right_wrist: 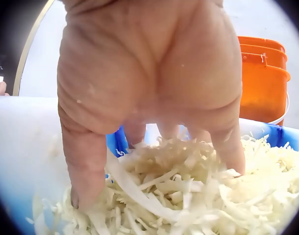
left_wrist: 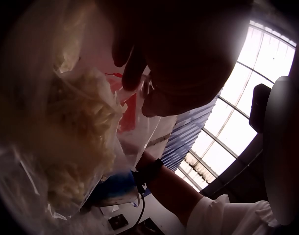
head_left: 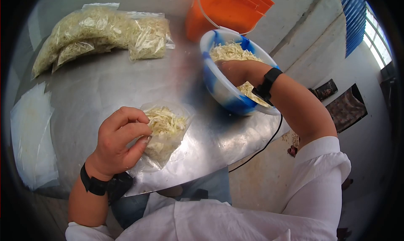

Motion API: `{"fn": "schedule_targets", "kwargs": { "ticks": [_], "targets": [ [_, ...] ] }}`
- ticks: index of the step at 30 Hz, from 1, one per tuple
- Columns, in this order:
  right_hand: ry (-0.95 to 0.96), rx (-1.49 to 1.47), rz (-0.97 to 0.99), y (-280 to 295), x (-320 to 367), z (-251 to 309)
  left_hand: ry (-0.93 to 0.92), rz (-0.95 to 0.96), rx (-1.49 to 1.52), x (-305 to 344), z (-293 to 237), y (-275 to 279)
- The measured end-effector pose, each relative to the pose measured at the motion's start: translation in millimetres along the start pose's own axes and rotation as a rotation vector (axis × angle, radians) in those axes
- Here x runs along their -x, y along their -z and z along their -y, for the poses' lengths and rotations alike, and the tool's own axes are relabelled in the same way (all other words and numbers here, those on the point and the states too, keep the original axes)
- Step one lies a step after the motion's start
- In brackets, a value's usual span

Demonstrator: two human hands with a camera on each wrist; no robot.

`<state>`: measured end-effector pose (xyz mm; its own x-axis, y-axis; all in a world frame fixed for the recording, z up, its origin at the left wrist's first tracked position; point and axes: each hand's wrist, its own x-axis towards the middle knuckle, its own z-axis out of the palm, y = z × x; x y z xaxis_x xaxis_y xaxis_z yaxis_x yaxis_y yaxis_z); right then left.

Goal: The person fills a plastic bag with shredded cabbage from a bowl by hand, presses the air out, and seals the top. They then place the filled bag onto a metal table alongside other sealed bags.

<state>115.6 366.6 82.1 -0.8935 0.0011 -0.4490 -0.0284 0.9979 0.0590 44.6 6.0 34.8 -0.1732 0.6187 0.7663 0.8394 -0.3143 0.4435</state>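
In the head view a clear plastic bag (head_left: pixel 162 150) part filled with pale shredded cabbage (head_left: pixel 166 122) rests on the metal table. The left hand (head_left: pixel 123 142) pinches the bag's edge between thumb and fingers; the left wrist view shows this hand (left_wrist: pixel 174 63) beside the bag of shreds (left_wrist: pixel 81 132). Inside a blue and white basin (head_left: pixel 219 83), the right hand (head_left: pixel 235 71) reaches into more shredded cabbage. Up close in the right wrist view, the right hand (right_wrist: pixel 149 83) has its fingers spread and pointing down, tips sunk in the shreds (right_wrist: pixel 164 191).
Filled clear bags (head_left: pixel 90 28) lie along the table's far left side. A stack of flat empty bags (head_left: pixel 33 135) is at the left edge. An orange bucket (head_left: pixel 227 9) stands behind the basin. A black cable (head_left: pixel 263 148) hangs by the table edge.
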Motion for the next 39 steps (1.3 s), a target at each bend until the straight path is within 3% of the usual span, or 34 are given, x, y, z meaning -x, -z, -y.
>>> {"fn": "schedule_targets", "kwargs": {
  "ticks": [5,7,14,21,23,24,28,30,37,39],
  "targets": [
    [-0.079,0.075,0.06,11.2,8.6,21.8,-0.045,0.006,0.012,0.0,-0.4,1.2],
    [-0.164,0.057,-0.003,17.0,19.3,28.3,-0.044,0.014,-0.03,0.2,-1.1,1.2],
    [-0.079,0.044,-0.182,8.1,48.8,2.4,0.005,0.013,-0.039,0.0,-4.1,0.0],
    [-0.235,-0.014,-0.334,19.5,80.6,-13.9,0.042,0.017,-0.023,1.3,-4.0,-2.0],
    [-0.266,-0.108,-0.437,22.3,86.4,-12.8,0.075,0.004,-0.02,1.5,-6.1,-2.8],
    [-0.371,-0.335,-0.429,25.6,90.3,-10.4,0.076,0.001,-0.014,1.2,-6.7,-2.6],
    [-0.276,-0.161,-0.525,22.4,99.3,-23.6,0.027,0.032,-0.006,4.8,0.4,-0.7],
    [-0.411,-0.301,-0.516,31.2,104.3,-22.6,0.032,0.037,0.0,5.7,1.0,-0.3],
    [-0.375,-0.404,-0.574,37.2,113.6,-18.0,0.061,0.074,-0.003,7.8,0.6,0.8],
    [-0.383,-0.585,-0.652,39.9,116.2,-14.9,0.049,0.066,-0.002,7.1,0.2,0.8]
  ]
}}
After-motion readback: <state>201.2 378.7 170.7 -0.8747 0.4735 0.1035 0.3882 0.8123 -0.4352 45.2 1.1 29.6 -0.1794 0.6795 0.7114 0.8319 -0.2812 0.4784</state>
